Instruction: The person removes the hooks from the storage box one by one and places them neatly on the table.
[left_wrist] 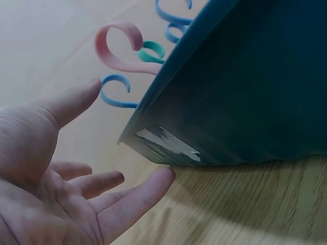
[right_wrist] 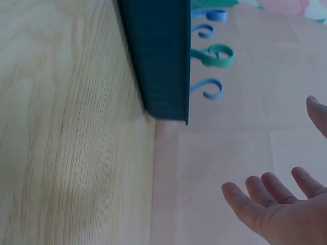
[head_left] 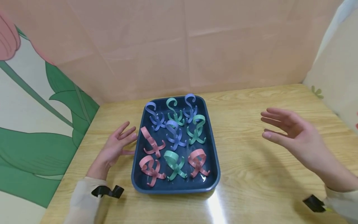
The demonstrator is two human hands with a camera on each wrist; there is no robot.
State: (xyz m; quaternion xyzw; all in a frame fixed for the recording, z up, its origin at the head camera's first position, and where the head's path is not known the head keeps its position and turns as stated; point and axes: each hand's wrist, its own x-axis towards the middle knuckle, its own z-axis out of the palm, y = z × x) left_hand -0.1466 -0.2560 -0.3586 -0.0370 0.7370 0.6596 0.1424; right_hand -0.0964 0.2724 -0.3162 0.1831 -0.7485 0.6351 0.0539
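A dark blue plastic tray [head_left: 173, 191] stands on the table, holding several hanging hooks with curled tops and splayed prongs. Blue hooks [head_left: 174, 137] and green hooks [head_left: 197, 133] fill its back and middle, with another green hook [head_left: 175, 166] at the front. Pink hooks [head_left: 198, 163] lie along the front and left. My left hand [head_left: 116, 144] is beside the tray's left wall, fingers spread; in the left wrist view one fingertip [left_wrist: 166, 176] is at its lower edge, contact unclear. To the right, away from the tray, my right hand [head_left: 299, 137] hovers with relaxed fingers, holding nothing.
The wood-grain table [head_left: 240, 186] meets a pinkish covered wall [head_left: 179, 56] behind the tray. A wall with painted leaves [head_left: 28, 149] borders the left, and a pale wall [head_left: 338, 68] the right. Black straps [head_left: 107, 191] sit at both wrists.
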